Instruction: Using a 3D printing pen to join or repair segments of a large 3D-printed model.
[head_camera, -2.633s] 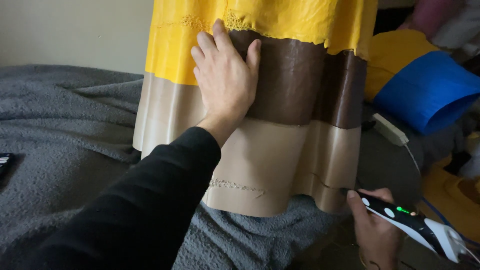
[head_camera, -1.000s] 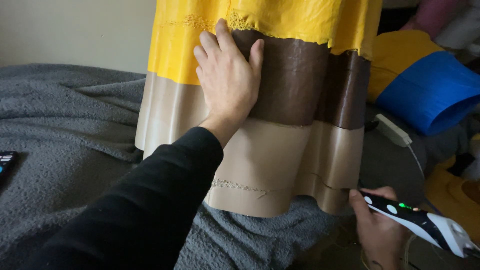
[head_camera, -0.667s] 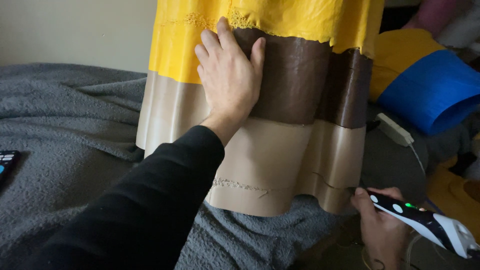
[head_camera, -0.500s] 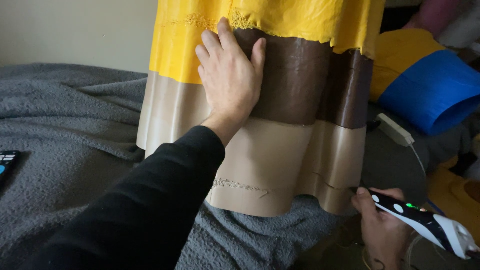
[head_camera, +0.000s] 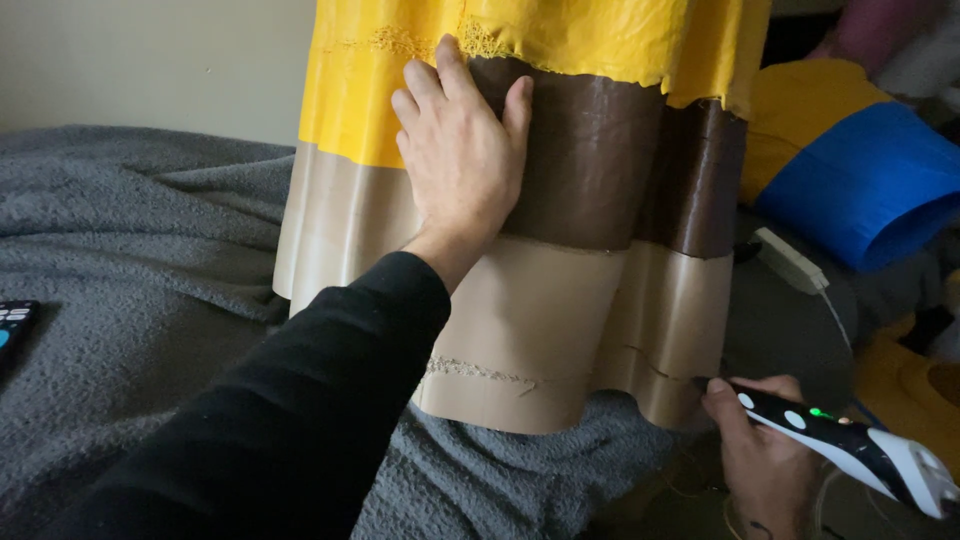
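Observation:
A tall wavy plastic shell (head_camera: 560, 300) stands on a grey blanket (head_camera: 130, 250), with a yellow band on top, a brown band in the middle and a beige band below. My left hand (head_camera: 462, 150) lies flat on it, fingers spread, across the yellow and brown bands. My right hand (head_camera: 765, 455) at the lower right grips a black-and-white pen-shaped tool (head_camera: 850, 450) with a green light. The tool's tip touches the shell's lower right beige edge.
A blue and yellow rounded piece (head_camera: 850, 170) lies at the right. A white power adapter (head_camera: 790, 262) with a cable sits beside it. A dark remote (head_camera: 12, 325) rests at the blanket's left edge. A pale wall is behind.
My right hand has brought the tool slightly up and left, its tip now at the shell's lower edge. My left hand has stayed pressed on the shell.

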